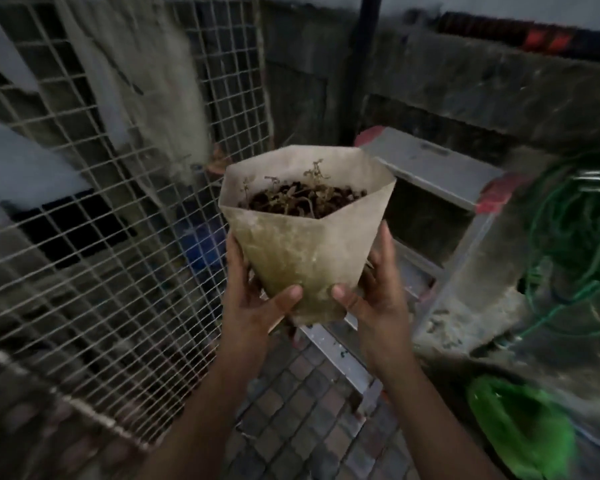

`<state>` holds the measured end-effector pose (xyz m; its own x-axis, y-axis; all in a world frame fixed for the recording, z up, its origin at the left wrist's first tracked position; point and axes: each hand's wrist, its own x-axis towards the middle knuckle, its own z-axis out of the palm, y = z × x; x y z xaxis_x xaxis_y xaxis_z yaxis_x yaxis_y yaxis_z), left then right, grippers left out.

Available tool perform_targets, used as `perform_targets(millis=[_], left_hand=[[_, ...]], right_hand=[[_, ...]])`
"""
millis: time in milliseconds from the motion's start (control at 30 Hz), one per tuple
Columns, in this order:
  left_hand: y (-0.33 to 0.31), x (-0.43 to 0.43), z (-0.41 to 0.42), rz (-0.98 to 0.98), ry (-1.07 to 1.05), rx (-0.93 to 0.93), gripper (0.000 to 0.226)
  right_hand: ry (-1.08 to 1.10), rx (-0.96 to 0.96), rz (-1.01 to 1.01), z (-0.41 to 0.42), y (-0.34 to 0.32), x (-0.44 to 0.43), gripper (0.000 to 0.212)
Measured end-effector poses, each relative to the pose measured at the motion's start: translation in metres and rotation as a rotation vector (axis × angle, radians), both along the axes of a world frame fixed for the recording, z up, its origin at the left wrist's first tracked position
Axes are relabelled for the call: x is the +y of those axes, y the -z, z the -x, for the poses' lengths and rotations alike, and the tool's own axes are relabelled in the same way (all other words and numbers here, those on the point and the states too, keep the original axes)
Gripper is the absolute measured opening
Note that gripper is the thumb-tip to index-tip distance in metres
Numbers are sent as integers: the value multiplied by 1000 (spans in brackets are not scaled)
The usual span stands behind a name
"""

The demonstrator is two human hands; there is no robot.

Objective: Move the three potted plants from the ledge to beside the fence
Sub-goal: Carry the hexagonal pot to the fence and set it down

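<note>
**Holding one potted plant up, between fence and stepladder**

Cradling a potted plant (307, 233) in mid-air with both hands, clear of any surface. Gripping the narrow base of the pale, stained, angular pot from either side: left hand (257, 296) wrapping the lower left wall with the thumb pressing across the front face, fingers curling out of sight behind; right hand (371, 292) mirroring it on the lower right, thumb lying on the front, fingers reaching up the right wall. Both hands closing firmly on the pot, thumbs nearly meeting at the front.

Staying upright, or tilting only slightly toward the camera, with dark soil and a few thin, wilting stems showing inside the wide rim.

Hanging just right of the wire-mesh fence (94, 216), which is filling the left half of the view, with pale cloth (146, 98) draping over it and something blue (201, 247) showing through the mesh. Hovering in front of a grey metal stepladder (430, 168) with red corner caps, near but not touching it. Floating above a floor of small square tiles (302, 410).

Sitting well to the right: a coiling green hose (575, 230) against the concrete wall (482, 98), and a bright green bag (520, 431) lower down. Blurring toward the edges, so finer detail there cannot be told.
</note>
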<state>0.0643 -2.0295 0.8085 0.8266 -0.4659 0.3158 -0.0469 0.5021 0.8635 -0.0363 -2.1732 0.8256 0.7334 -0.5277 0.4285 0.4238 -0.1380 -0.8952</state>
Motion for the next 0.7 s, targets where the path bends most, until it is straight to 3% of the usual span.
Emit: perform_targets(millis=[200, 433, 567, 700], left_hand=[[18, 2, 12, -48, -179, 95, 114], [78, 7, -27, -128, -276, 134, 126], [150, -1, -55, -260, -374, 115, 138], [261, -16, -88, -364, -409, 93, 146]], right_hand=[[-193, 82, -117, -21, 21, -11, 94], [-244, 243, -170, -81, 80, -14, 102], [-307, 299, -182, -123, 157, -25, 104], [-346, 309, -181, -161, 278, -37, 110]])
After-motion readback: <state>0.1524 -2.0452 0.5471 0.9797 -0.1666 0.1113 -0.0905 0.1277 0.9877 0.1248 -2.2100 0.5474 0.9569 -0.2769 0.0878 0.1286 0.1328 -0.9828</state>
